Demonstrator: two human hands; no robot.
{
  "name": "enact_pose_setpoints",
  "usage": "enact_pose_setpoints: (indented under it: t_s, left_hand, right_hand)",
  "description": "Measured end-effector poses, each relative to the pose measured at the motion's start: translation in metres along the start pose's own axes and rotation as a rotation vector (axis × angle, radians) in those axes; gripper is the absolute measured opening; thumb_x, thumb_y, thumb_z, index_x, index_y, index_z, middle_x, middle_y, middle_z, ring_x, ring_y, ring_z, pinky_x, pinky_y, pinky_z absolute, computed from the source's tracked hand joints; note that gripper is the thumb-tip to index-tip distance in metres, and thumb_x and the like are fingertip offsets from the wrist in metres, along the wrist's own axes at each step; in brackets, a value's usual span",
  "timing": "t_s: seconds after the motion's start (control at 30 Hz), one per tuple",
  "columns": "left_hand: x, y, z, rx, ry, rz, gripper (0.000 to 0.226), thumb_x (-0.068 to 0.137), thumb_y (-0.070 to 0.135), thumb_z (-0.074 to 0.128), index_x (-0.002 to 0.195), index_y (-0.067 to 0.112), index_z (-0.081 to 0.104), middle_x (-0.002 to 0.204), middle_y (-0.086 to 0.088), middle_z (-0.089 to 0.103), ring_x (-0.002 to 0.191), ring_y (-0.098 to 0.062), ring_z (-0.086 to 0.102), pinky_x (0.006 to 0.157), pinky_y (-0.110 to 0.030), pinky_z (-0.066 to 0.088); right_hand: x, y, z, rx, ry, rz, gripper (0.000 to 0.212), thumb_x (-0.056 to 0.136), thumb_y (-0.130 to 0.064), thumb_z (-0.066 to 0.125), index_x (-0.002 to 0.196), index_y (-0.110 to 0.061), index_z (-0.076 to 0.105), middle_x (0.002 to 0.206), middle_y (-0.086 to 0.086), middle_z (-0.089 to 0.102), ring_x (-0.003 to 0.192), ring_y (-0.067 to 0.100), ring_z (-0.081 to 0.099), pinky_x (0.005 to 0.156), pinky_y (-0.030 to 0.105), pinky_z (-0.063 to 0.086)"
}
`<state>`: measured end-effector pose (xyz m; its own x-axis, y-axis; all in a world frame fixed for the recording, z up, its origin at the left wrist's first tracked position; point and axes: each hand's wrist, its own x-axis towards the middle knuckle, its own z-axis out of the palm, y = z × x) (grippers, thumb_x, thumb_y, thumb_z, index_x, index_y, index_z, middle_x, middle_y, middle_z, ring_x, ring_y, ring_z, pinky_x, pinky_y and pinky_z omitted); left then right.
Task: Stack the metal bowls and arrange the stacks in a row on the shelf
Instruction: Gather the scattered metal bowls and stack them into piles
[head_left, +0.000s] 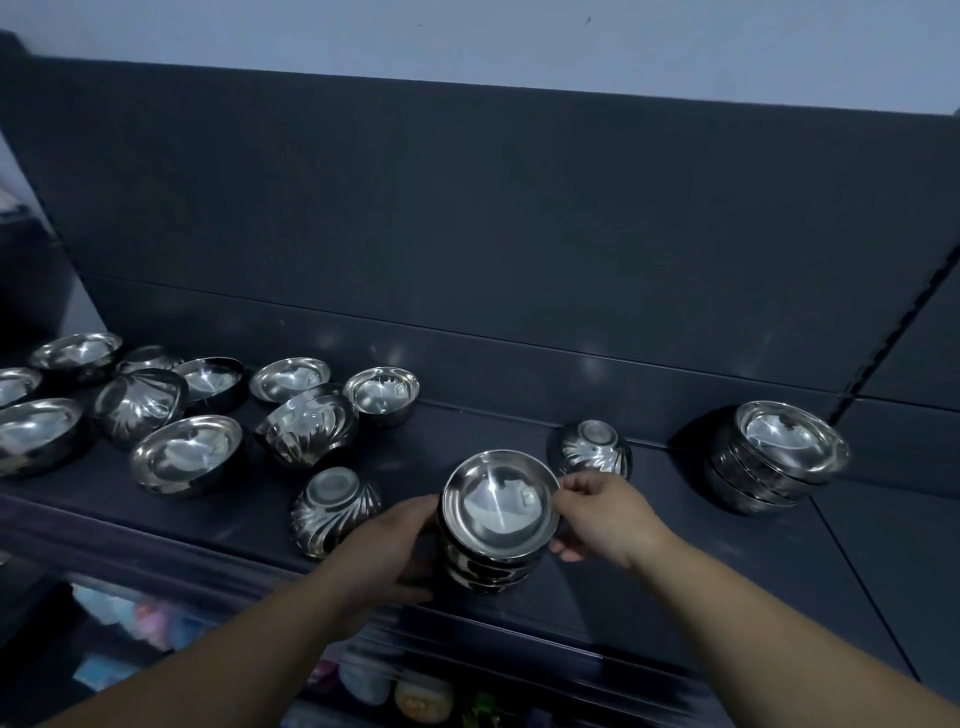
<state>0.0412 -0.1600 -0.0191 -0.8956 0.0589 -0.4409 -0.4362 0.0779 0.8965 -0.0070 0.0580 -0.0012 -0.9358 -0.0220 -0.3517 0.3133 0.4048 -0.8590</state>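
A stack of shiny metal bowls (497, 519) stands near the front edge of the dark shelf (675, 545), its top bowl facing up. My left hand (395, 551) grips the stack's left side and my right hand (602, 514) holds the top rim on the right. A second stack of bowls (774, 457) sits at the right against the back panel. Two fluted bowls lie upside down, one (332, 509) just left of my left hand, one (595, 449) behind my right hand. Several loose bowls (184, 452) are scattered over the shelf's left part, some upright, some tipped.
A tall dark back panel (467, 234) rises behind the shelf, with a side panel at the right (909, 364). Below the shelf's front edge, blurred colourful items (156, 618) lie on a lower level.
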Motion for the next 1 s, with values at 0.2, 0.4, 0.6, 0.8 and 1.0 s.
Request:
enact_pose_setpoints:
  t_s: [0.2, 0.4, 0.6, 0.8, 1.0]
  left_hand:
    - [0.014, -0.001, 0.009, -0.004, 0.031, 0.064, 0.039, 0.090, 0.036, 0.063, 0.127, 0.031, 0.056, 0.116, 0.011, 0.066, 0.102, -0.009, 0.065, 0.075, -0.030, 0.055]
    - [0.035, -0.001, 0.016, -0.014, 0.010, 0.096, 0.044, 0.091, 0.034, 0.062, 0.133, 0.033, 0.050, 0.121, 0.009, 0.065, 0.107, -0.014, 0.064, 0.081, -0.033, 0.056]
    - [0.052, 0.006, 0.023, 0.101, 0.045, 0.162, 0.051, 0.091, 0.034, 0.063, 0.138, 0.039, 0.044, 0.120, 0.011, 0.064, 0.104, -0.012, 0.064, 0.079, -0.033, 0.059]
    - [0.056, 0.025, 0.028, 0.318, 0.050, 0.248, 0.046, 0.080, 0.036, 0.075, 0.118, 0.048, 0.050, 0.096, 0.038, 0.062, 0.092, 0.017, 0.057, 0.082, -0.010, 0.044]
    - [0.064, 0.034, 0.037, 0.584, 0.019, 0.405, 0.074, 0.054, 0.027, 0.094, 0.093, 0.067, 0.046, 0.097, 0.047, 0.052, 0.096, 0.037, 0.037, 0.077, 0.009, 0.030]
  right_hand:
    - [0.005, 0.001, 0.000, -0.049, 0.019, -0.008, 0.016, 0.093, -0.009, 0.048, 0.089, -0.005, 0.063, 0.059, 0.012, 0.066, 0.050, 0.020, 0.065, 0.051, 0.031, 0.057]
    - [0.014, -0.001, -0.006, -0.040, 0.057, -0.016, 0.021, 0.092, -0.010, 0.047, 0.082, -0.004, 0.064, 0.056, 0.011, 0.066, 0.049, 0.022, 0.064, 0.048, 0.029, 0.053]
    - [0.024, 0.005, -0.015, -0.020, 0.076, 0.018, 0.022, 0.094, -0.024, 0.054, 0.081, -0.008, 0.064, 0.069, 0.012, 0.071, 0.054, 0.022, 0.068, 0.054, 0.032, 0.057]
    - [0.052, 0.015, -0.043, -0.266, 0.320, -0.103, 0.029, 0.090, -0.045, 0.060, 0.095, -0.018, 0.072, 0.096, 0.003, 0.073, 0.098, 0.025, 0.068, 0.084, 0.028, 0.049]
    - [0.082, 0.024, -0.064, -0.511, 0.237, -0.175, 0.069, 0.080, -0.034, 0.077, 0.141, -0.022, 0.049, 0.149, 0.006, 0.042, 0.136, 0.021, 0.044, 0.109, 0.019, 0.028]
